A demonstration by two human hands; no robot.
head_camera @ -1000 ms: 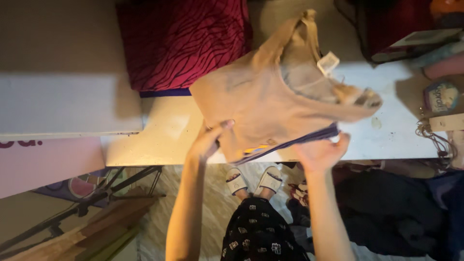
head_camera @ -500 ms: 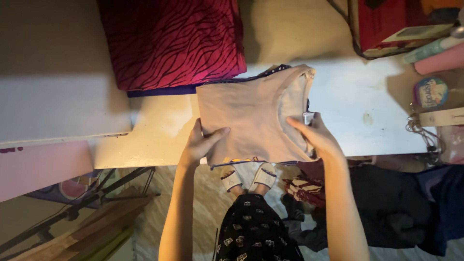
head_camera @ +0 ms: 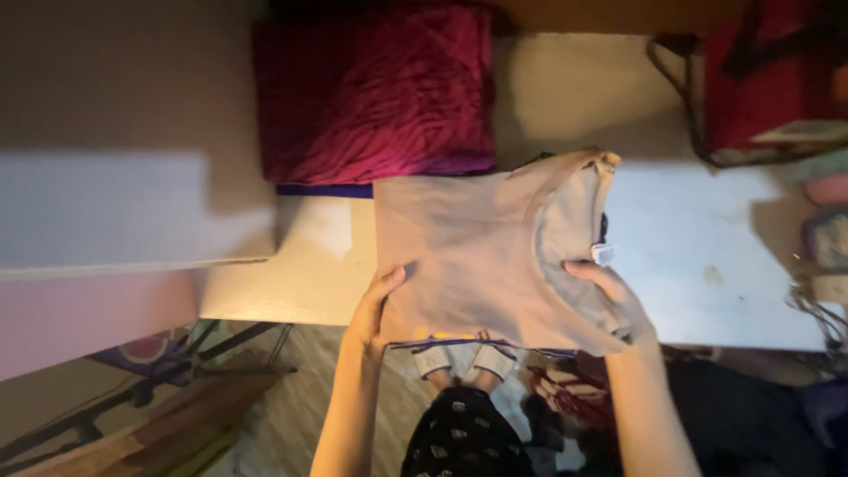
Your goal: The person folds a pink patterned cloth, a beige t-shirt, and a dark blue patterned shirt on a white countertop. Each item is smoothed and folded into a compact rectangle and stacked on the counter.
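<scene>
Shirt [head_camera: 477,256], a folded beige one, lay flat on the white counter [head_camera: 707,247], near the front edge, with its near side hanging a little over that edge. It was the biggest thing under the hands. Behind it, touching its far edge or very near it, sat a dark red cloth with wavy lines [head_camera: 375,93]. A red bag [head_camera: 768,84] stood at the far right, well apart from the shirt.

It looked soft and light, the kind of thing that bends and flops if you lift it by one corner. It would not break, and it did not look slippery. I think the best place to hold it was at the two sides of the fold, one hand on each, so the fold would stay neat. A bit of purple and yellow cloth [head_camera: 450,338] peeked out under the near edge, so something else may have been folded below it.

The left hand [head_camera: 378,305] rested on the near left edge of the shirt, with the fingers open and flat, thumb on top, not pinching. The right hand [head_camera: 614,296] lay by the neck hole [head_camera: 565,225], fingers spread and pressed down on the cloth, not closed around it. A small white tag [head_camera: 603,253] showed just beside the right hand
</scene>
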